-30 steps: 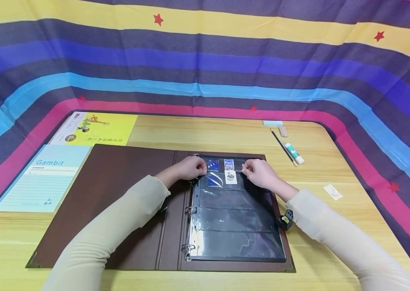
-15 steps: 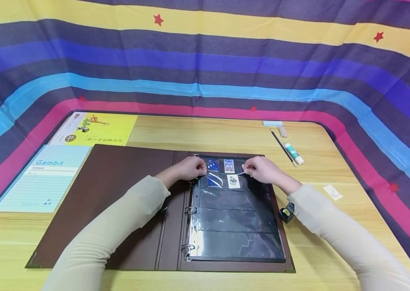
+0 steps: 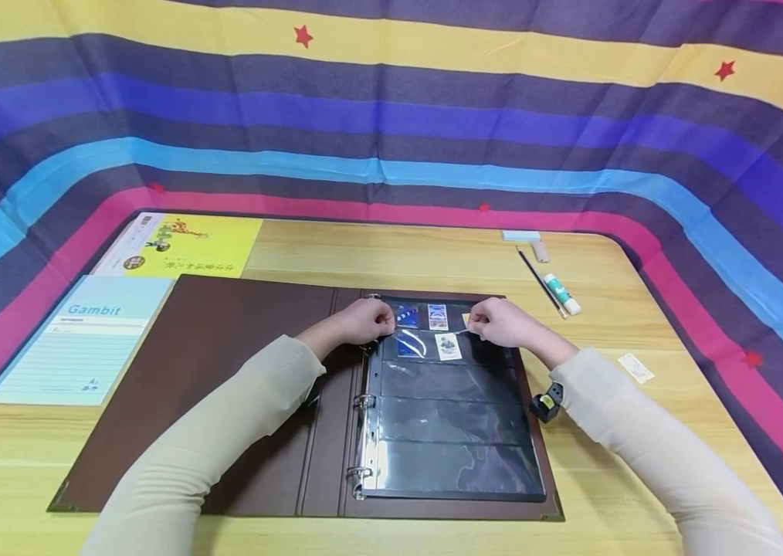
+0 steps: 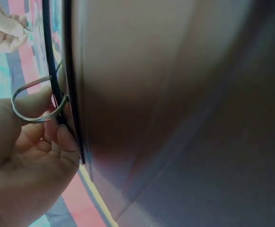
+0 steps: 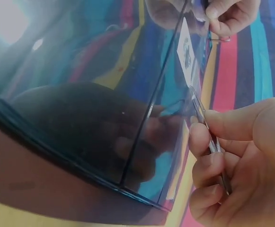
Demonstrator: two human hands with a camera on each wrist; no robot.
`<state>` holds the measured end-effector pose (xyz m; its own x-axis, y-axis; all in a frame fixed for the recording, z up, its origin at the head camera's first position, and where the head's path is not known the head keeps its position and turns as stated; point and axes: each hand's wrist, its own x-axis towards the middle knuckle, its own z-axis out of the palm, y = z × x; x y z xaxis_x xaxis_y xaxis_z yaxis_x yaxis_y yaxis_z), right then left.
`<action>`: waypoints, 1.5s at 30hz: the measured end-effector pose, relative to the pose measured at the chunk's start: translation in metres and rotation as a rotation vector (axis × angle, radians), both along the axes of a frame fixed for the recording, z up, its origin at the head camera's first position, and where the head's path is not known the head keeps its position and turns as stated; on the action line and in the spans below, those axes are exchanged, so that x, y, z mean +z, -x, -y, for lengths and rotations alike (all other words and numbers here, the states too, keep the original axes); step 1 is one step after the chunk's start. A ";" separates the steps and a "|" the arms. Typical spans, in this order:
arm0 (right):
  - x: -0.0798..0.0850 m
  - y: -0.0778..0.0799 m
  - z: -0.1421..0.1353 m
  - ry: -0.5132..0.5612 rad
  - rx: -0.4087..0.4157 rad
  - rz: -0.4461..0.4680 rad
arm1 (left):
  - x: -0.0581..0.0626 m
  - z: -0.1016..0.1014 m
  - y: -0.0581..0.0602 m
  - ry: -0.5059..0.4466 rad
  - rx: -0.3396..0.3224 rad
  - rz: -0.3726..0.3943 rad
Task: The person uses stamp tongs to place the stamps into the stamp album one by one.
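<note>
My right hand (image 3: 499, 323) pinches metal tweezers (image 5: 213, 143), seen clearly in the right wrist view. Their tips meet the edge of a white stamp (image 3: 448, 347) in the second row of the black album page (image 3: 457, 421). My left hand (image 3: 367, 321) is at the page's ring side, by the top ring (image 4: 15, 101). Its thumb and fingers pinch the edge of the page there, though the fingertips are partly hidden. To the left of the white stamp is a dark blue stamp (image 3: 408, 345). Above sit another blue stamp (image 3: 407, 316), a blue-and-white stamp (image 3: 437, 316) and a yellowish stamp (image 5: 177, 165) partly covered by my right hand.
The brown binder (image 3: 238, 371) lies spread on the wooden table (image 3: 377, 255). A loose stamp (image 3: 635, 367), a glue stick (image 3: 562, 294), a pencil (image 3: 539, 278) and an eraser (image 3: 540, 252) lie right. A notebook (image 3: 79, 340) and a yellow book (image 3: 204, 245) lie left.
The white stamp has moved down and slightly right into the second row. My right hand with the tweezers has shifted a little right. My left hand has stayed in place.
</note>
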<state>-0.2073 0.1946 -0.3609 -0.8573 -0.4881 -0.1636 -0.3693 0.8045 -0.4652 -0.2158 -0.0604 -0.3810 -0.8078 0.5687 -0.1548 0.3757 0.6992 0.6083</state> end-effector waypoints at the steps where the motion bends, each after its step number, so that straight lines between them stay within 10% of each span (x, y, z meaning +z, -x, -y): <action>1: 0.000 0.000 -0.001 0.000 0.004 -0.004 | 0.000 0.000 0.000 0.001 0.001 -0.002; 10: 0.000 0.004 -0.002 0.004 0.011 -0.194 | 0.002 0.000 -0.001 0.009 0.005 -0.002; 36: -0.004 0.003 -0.006 -0.020 0.030 -0.180 | 0.001 0.000 -0.002 -0.002 -0.006 -0.009; 45: 0.019 -0.010 -0.050 0.162 -0.067 -0.225 | 0.001 0.000 -0.001 -0.003 -0.007 -0.008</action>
